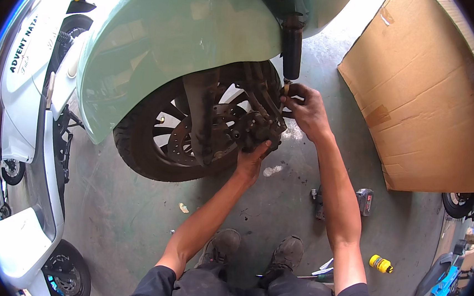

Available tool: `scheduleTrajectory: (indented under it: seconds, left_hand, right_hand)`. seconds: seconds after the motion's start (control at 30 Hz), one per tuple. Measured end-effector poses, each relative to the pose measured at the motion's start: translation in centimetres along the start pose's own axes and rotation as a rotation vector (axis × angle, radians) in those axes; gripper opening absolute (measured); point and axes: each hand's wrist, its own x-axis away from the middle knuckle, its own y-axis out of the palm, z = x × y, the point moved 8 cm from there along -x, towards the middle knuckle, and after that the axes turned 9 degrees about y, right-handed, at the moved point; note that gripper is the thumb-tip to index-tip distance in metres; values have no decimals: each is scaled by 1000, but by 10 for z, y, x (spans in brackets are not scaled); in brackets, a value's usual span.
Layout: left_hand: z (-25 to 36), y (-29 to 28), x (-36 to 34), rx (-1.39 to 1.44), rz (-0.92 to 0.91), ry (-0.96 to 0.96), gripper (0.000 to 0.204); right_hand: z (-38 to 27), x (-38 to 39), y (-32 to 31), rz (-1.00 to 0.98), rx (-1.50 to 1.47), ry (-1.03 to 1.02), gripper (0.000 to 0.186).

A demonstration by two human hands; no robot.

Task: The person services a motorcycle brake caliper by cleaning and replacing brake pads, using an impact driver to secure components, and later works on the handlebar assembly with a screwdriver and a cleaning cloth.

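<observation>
Apparently, the brake caliper (pixel 258 132) is being worked: the left hand (pixel 251 163) grips it from below beside the wheel (pixel 136 154), the right hand (pixel 307 110) pinching a yellowish piece (pixel 286 89) (kind unclear) above. The next move likely wants steady support.

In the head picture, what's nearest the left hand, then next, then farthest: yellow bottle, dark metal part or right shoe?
From the left hand:
1. Dark metal part, touching it, above
2. Right shoe, below, slightly right
3. Yellow bottle, lower right, on the floor
</observation>
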Motion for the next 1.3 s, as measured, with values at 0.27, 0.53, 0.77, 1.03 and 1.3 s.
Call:
scheduleTrajectory:
  seconds: [0.27,0.53,0.77,1.03,1.3]
  left_hand:
    - [-2,-2,0,-10,20,-19,57]
    - [-5,-3,-1,8,4,-22,53]
    - [-2,-3,-1,15,1,2,51]
    - [-2,1,-3,27,-26,24,50]
    - [-4,-4,-3,17,5,14,49]
  right_hand:
    - [0,1,1,-13,70,7,20]
    - [0,4,-1,25,-7,59,20]
    - [8,3,-4,50,-109,67,19]
    - [6,3,-3,71,-62,56,19]
    - [1,4,3,9,-38,60,20]
